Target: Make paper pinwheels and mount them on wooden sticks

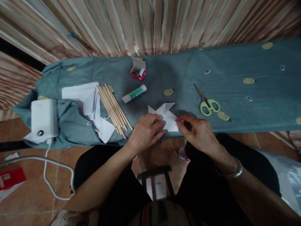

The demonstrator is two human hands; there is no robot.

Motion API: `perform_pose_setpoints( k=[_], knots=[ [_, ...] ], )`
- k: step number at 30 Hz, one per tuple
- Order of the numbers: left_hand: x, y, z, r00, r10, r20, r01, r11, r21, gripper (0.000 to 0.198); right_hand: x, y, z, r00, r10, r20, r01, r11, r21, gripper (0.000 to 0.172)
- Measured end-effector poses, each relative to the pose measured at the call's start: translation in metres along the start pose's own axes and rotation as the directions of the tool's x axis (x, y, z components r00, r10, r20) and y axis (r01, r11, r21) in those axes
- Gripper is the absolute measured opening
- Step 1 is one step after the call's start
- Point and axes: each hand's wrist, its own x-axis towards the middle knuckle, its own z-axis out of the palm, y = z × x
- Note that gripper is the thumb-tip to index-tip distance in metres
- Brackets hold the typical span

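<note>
Pinching the right edge of a folded white paper pinwheel (171, 121), the right hand (199, 130) has its thumb and forefinger closed together at the paper, the other fingers curled beneath. The left hand (147, 128) lies over the pinwheel's left side with its fingers bent and in contact with the paper; whether they grip a fold or only press on it, I cannot tell. The pinwheel sits at the near edge of the cloth-covered worktop (263, 116), between the two hands, its pointed flaps spreading toward the far side. A silver bracelet (238, 169) circles the right wrist.

To the right of the pinwheel and a little farther off, scissors (206, 101) with pale green handles lie with the blades together, tips pointing away and to the left. Beyond the left hand, a glue stick (134, 93) with a green label lies on its side, slanting. Past it stands a small red box (134, 75), lid up, with small metal pieces inside. Left of the glue stick, a bundle of wooden sticks (112, 108) lies slanted, just beside a pile of white paper sheets (90, 105). At the worktop's left end rests a white device (44, 116), its cord (44, 175) dropping over the edge. A pleated curtain (150, 28) hangs behind.
</note>
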Motion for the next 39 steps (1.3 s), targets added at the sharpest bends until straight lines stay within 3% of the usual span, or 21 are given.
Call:
perform_pose_setpoints(
  k=[3, 6, 11, 14, 19, 30, 39],
  knots=[
    [-0.002, 0.007, 0.005, 0.996, 0.016, 0.090, -0.015, 1.000, -0.003, 0.026, -0.003, -0.002, 0.003, 1.000, 0.004, 0.017, -0.004, 1.000, 0.002, 0.013],
    [-0.004, 0.008, 0.008, 0.994, 0.024, 0.106, -0.024, 1.000, 0.002, 0.022, -0.005, -0.003, 0.004, 0.999, 0.004, 0.043, -0.004, 1.000, -0.003, 0.013],
    [-0.005, 0.008, 0.011, 0.997, 0.068, 0.027, -0.069, 0.998, 0.015, 0.018, -0.008, -0.005, 0.001, 0.998, -0.007, 0.063, 0.010, 0.999, -0.053, 0.014],
    [-0.004, 0.010, 0.012, 0.995, 0.095, -0.010, -0.095, 0.995, 0.035, 0.017, -0.010, -0.004, -0.002, 1.000, -0.022, 0.003, 0.023, 0.996, -0.083, 0.016],
    [-0.003, 0.013, 0.012, 0.990, 0.133, -0.041, -0.129, 0.988, 0.085, 0.015, -0.013, -0.001, 0.003, 0.970, -0.214, -0.119, 0.200, 0.972, -0.123, 0.028],
    [-0.006, 0.008, 0.000, 0.981, 0.164, -0.107, -0.152, 0.982, 0.114, 0.014, -0.011, -0.002, 0.018, 0.962, -0.271, -0.033, 0.262, 0.952, -0.157, 0.040],
    [-0.014, 0.008, 0.001, 0.999, 0.018, -0.051, -0.018, 1.000, 0.005, 0.015, -0.014, 0.006, 0.019, 0.961, -0.272, -0.060, 0.264, 0.958, -0.115, 0.037]
  ],
)
